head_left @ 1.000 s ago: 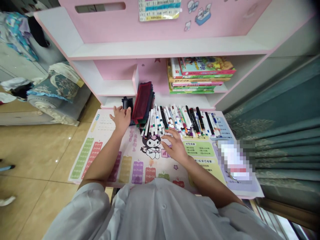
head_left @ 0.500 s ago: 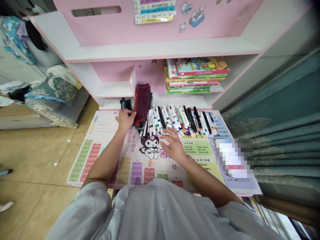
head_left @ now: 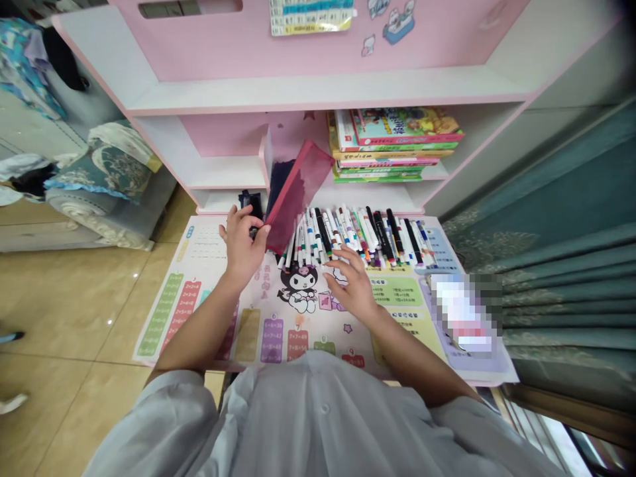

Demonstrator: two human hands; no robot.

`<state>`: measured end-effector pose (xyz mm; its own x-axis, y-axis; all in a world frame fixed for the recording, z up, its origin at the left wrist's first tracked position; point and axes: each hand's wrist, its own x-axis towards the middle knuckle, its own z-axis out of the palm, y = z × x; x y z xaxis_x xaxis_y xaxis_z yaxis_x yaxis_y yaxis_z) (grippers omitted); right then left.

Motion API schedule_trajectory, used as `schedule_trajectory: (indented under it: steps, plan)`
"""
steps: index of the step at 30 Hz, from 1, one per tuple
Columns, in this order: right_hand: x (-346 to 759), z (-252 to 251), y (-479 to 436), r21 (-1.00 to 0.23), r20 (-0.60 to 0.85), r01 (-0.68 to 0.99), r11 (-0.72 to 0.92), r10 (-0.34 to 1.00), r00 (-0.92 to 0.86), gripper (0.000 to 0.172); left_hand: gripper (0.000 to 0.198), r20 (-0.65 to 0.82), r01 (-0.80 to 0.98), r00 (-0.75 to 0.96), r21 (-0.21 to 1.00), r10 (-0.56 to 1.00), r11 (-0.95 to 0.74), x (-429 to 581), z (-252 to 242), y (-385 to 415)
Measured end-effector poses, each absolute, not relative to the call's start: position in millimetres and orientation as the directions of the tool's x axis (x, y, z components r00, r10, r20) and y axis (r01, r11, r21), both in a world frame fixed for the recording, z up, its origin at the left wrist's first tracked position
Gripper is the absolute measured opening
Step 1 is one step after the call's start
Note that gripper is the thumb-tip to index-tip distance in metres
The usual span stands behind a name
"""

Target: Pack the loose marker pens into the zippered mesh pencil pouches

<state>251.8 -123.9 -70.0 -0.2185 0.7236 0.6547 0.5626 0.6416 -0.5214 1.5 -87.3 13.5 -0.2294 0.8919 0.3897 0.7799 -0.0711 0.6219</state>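
My left hand (head_left: 243, 240) pinches the near left edge of a dark red, see-through mesh pouch (head_left: 301, 189), which is lifted and tilted over toward the right. Under it shows a dark blue pouch (head_left: 279, 182) of the stack, against the shelf divider. A small black item (head_left: 250, 202) lies just beyond my left hand; what it is I cannot tell. My right hand (head_left: 352, 283) hovers over the printed desk mat with fingers apart and nothing in them. Just past its fingertips, many white and black marker pens (head_left: 358, 232) lie side by side in a row.
A pile of books (head_left: 392, 146) stands on the pink and white shelf (head_left: 322, 93) at the back. The desk mat (head_left: 322, 338) carries printed tables and cartoons. A blurred-out object (head_left: 464, 315) lies at the right, near a curtain (head_left: 561, 252).
My left hand has lifted the red mesh pouch off the stack and swung its far end to the right, baring the dark blue pouch. My right hand has barely moved.
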Motion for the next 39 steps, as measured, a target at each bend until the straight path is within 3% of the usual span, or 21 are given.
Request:
schedule_trajectory:
  steps: [4, 9, 12, 15, 21, 27, 35, 39]
  plan:
    - [265.1, -54.5, -120.4, -0.548, 0.692, 0.603, 0.581, 0.719, -0.064, 0.021, 0.01, 0.462, 0.826, -0.107, 0.535, 0.88, -0.18, 1.3, 14.0, -118.4]
    - [289.9, -47.7, -111.6, -0.654, 0.664, 0.555, 0.514, 0.741, 0.097, 0.046, 0.016, 0.545, 0.886, 0.048, 0.364, 0.837, -0.288, -2.4, 4.4, -148.4]
    - [305.1, -42.1, -107.8, -0.688, 0.606, 0.534, 0.491, 0.794, 0.052, 0.059, 0.018, 0.559, 0.891, 0.14, 0.289, 0.817, -0.351, -0.8, -2.3, -160.4]
    - [317.4, -30.2, -107.8, -0.644, 0.567, 0.534, 0.548, 0.811, -0.148, 0.064, 0.02, 0.546, 0.889, 0.209, 0.239, 0.811, -0.391, 5.3, -9.0, -168.7]
    - [322.1, -19.1, -114.6, -0.55, 0.422, 0.52, 0.653, 0.755, -0.501, 0.039, 0.017, 0.474, 0.854, 0.32, 0.231, 0.821, -0.466, 20.6, -22.7, -172.9]
    - [318.1, -27.6, -114.5, -0.516, 0.356, 0.548, 0.659, 0.746, -0.563, 0.011, 0.018, 0.467, 0.822, 0.351, 0.262, 0.812, -0.506, 28.5, -35.5, -163.5]
    - [317.7, -35.0, -111.7, -0.47, 0.339, 0.587, 0.659, 0.749, -0.569, 0.011, 0.016, 0.44, 0.83, 0.265, 0.348, 0.858, -0.435, 23.3, -47.0, -157.6]
    - [315.5, -38.8, -111.6, -0.449, 0.377, 0.572, 0.687, 0.726, -0.575, 0.012, 0.036, 0.367, 0.869, 0.172, 0.381, 0.914, -0.316, 16.4, -44.5, -156.2]
